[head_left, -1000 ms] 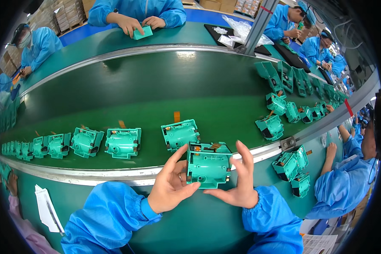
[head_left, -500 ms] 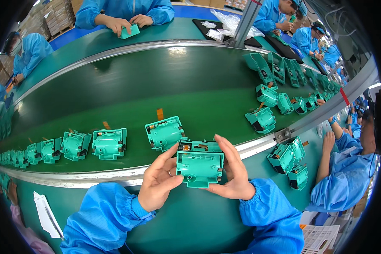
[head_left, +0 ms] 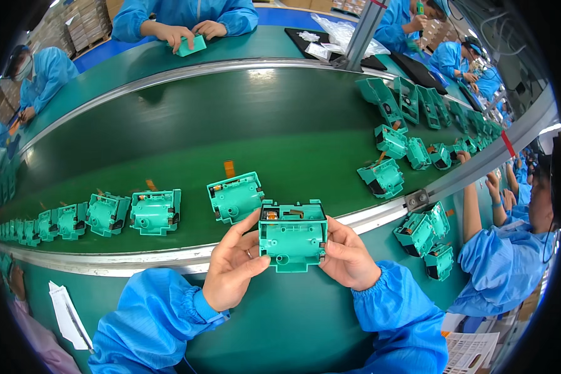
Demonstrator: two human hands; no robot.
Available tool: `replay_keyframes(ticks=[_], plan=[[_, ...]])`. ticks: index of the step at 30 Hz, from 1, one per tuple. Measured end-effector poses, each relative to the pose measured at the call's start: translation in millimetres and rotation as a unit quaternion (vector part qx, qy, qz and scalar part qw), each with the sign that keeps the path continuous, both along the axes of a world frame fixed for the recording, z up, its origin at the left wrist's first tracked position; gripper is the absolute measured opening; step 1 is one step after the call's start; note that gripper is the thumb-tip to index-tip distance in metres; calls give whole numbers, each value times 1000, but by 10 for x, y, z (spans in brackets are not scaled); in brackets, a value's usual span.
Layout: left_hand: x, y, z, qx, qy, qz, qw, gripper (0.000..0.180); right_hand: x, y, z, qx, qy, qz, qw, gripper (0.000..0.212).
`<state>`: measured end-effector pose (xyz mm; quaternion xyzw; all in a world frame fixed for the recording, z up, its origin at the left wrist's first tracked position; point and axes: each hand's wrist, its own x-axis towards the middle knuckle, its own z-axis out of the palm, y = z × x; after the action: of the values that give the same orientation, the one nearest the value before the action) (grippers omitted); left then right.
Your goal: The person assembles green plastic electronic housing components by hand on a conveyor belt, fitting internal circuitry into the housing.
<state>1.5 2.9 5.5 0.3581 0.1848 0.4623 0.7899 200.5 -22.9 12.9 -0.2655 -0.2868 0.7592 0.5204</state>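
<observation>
Between my two hands is a teal plastic housing, held above the near edge of the belt, with dark parts and a small coppery piece along its top. My left hand grips its left side, thumb near the lower corner. My right hand holds the right side, thumb on the front edge and the fingers partly hidden behind. Just beyond my left fingers, a similar teal housing with an upright orange ribbon cable lies on the green belt.
Several like housings line the belt to the left; more sit at the far right. A metal rail borders the belt. Beside my right arm lie more housings; at left, white paper. A co-worker's sleeve is at right.
My right hand has shifted its hold, its thumb moving up from the bottom corner to the housing's side. The belt's housings have slid slightly left. The co-worker's arm at right has lifted.
</observation>
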Motion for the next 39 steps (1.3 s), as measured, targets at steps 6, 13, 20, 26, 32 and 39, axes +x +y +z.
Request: replay_keyframes(ticks=[6, 13, 20, 26, 32, 39], plan=[[18, -2, -20, 22, -9, -11, 1000, 64, 13, -3, -5, -5, 35, 22, 999, 47], [35, 0, -57, 100, 1, -11, 995, 62, 65, -2, -33, -2, 33, 23, 999, 44], [52, -57, -55, 278, 41, 30, 959, 56, 121, 22, -119, 69, 120, 43, 989, 38], [60, -63, -7, 260, 49, 21, 964, 58, 133, 9, -114, 72, 107, 40, 991, 37], [32, 16, 11, 133, 60, -40, 988, 80, -60, -120, 43, 65, 28, -78, 994, 35], [9, 20, 128, 33, 66, -75, 994, 78, -321, -260, 205, 208, -246, -128, 938, 44]])
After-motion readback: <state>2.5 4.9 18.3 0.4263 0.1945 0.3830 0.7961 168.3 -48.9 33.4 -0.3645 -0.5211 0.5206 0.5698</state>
